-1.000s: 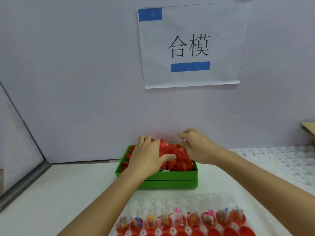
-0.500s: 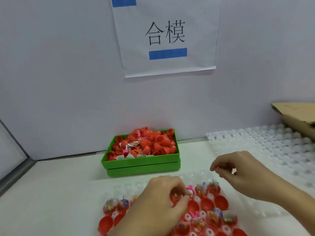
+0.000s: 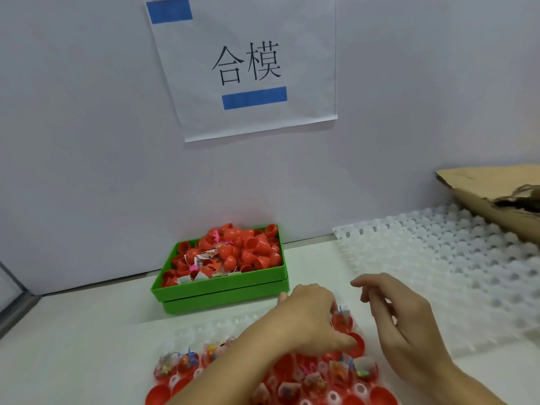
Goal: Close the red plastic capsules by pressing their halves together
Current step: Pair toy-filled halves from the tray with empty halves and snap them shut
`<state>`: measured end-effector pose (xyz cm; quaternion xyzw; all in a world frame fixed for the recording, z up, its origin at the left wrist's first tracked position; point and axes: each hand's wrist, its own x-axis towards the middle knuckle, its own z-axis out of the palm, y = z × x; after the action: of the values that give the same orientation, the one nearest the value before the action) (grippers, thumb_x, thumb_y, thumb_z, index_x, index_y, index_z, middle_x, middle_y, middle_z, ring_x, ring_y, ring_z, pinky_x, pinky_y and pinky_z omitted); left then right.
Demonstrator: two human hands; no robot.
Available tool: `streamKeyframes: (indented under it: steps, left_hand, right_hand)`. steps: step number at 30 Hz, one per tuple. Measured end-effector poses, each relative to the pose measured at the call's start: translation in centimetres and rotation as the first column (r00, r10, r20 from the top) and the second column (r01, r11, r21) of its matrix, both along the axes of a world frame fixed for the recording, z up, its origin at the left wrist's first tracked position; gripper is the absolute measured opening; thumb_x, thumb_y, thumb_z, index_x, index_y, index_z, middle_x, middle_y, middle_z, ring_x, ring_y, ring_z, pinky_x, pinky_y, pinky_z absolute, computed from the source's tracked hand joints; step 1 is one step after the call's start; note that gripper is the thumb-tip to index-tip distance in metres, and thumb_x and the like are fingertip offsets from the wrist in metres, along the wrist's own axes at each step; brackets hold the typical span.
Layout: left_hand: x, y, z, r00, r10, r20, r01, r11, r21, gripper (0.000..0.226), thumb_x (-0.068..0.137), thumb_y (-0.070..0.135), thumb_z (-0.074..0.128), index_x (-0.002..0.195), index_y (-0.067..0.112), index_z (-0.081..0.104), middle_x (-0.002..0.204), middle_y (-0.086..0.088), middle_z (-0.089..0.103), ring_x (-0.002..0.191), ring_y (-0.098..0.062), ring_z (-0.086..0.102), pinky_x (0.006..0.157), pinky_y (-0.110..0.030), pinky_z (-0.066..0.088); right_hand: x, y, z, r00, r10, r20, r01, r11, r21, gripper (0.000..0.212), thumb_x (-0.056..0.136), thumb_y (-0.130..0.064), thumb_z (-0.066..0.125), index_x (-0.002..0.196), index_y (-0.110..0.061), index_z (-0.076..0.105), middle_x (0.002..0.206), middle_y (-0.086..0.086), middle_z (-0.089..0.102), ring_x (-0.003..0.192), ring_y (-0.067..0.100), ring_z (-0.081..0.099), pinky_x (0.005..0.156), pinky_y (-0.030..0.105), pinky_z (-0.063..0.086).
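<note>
A clear dimpled tray (image 3: pixel 201 331) in front of me holds red capsule halves (image 3: pixel 309 381), many filled with small bagged toys. My left hand (image 3: pixel 306 320) reaches over the tray's far right part. Its fingers curl down around a filled red half (image 3: pixel 342 320), and its thumb touches another red half (image 3: pixel 358 343). My right hand (image 3: pixel 403 325) hovers just right of it with loosely curled fingers and nothing visible in them; its palm is hidden. Behind the tray, a green box (image 3: pixel 222 287) is heaped with loose red capsule halves (image 3: pixel 251 249).
A stack of white dimpled trays (image 3: pixel 438 258) covers the table at the right. A cardboard box (image 3: pixel 491 194) sits beyond it at the far right. The wall behind carries a paper sign (image 3: pixel 248 68). A metal frame edge (image 3: pixel 14 314) runs along the left.
Both hands came back from the green box to the tray. Since half a second ago my left hand has shifted right to the tray's far right capsules, and my right hand stays beside it.
</note>
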<state>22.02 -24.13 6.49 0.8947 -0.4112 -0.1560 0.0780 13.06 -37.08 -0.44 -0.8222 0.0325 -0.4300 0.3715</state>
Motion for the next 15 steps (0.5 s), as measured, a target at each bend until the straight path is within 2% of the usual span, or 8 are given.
streamKeyframes:
  steps: [5,8,10,13,15]
  left_hand:
    - [0.1,-0.2,0.1,1.000,0.000,0.008,0.000,0.999,-0.032,0.036,0.084,0.034,0.067,0.117,0.019,0.063,0.121,-0.002,0.056,0.119,-0.024,0.048,0.101,-0.041,0.040]
    - [0.0,-0.4,0.2,1.000,0.001,0.029,0.001,0.998,-0.061,0.035,0.082,0.034,0.066,0.114,0.018,0.063,0.119,-0.002,0.057,0.119,-0.023,0.047,0.101,-0.041,0.040]
    - [0.0,-0.5,0.5,0.999,0.000,0.039,0.003,0.997,-0.083,0.035,0.081,0.036,0.066,0.112,0.018,0.063,0.118,0.000,0.058,0.116,-0.022,0.048,0.100,-0.041,0.041]
    - [0.1,-0.1,1.4,1.000,0.013,0.013,-0.011,0.987,-0.160,0.033,0.082,0.039,0.067,0.109,0.020,0.063,0.114,0.003,0.061,0.108,-0.020,0.055,0.096,-0.039,0.047]
    - [0.3,0.4,2.2,1.000,0.018,-0.013,-0.021,0.973,-0.228,0.030,0.083,0.041,0.065,0.106,0.021,0.063,0.108,0.005,0.062,0.101,-0.018,0.060,0.092,-0.038,0.051]
  right_hand:
    - [0.1,0.2,0.0,1.000,-0.015,-0.024,0.017,0.997,0.070,0.032,0.088,-0.003,0.045,0.096,-0.024,0.067,0.085,-0.017,0.060,0.076,0.006,0.059,0.063,0.006,0.040]
    - [0.2,0.0,0.1,0.998,-0.017,-0.056,0.023,0.993,0.118,0.038,0.093,0.008,0.049,0.094,-0.024,0.068,0.083,-0.016,0.062,0.075,0.007,0.060,0.061,0.008,0.042]
    - [0.2,-0.2,0.3,0.996,-0.012,-0.084,0.027,0.984,0.173,0.041,0.091,0.013,0.051,0.093,-0.024,0.069,0.082,-0.016,0.064,0.074,0.007,0.061,0.059,0.010,0.044]
    - [0.2,-0.5,1.1,0.993,0.040,-0.112,-0.009,0.965,0.263,0.040,0.092,0.010,0.053,0.091,-0.026,0.071,0.083,-0.014,0.068,0.073,0.010,0.063,0.059,0.015,0.048]
    - [0.2,-0.7,2.0,0.987,0.072,-0.145,-0.031,0.964,0.264,0.038,0.092,0.007,0.054,0.091,-0.027,0.072,0.084,-0.016,0.069,0.075,0.010,0.064,0.062,0.020,0.050]
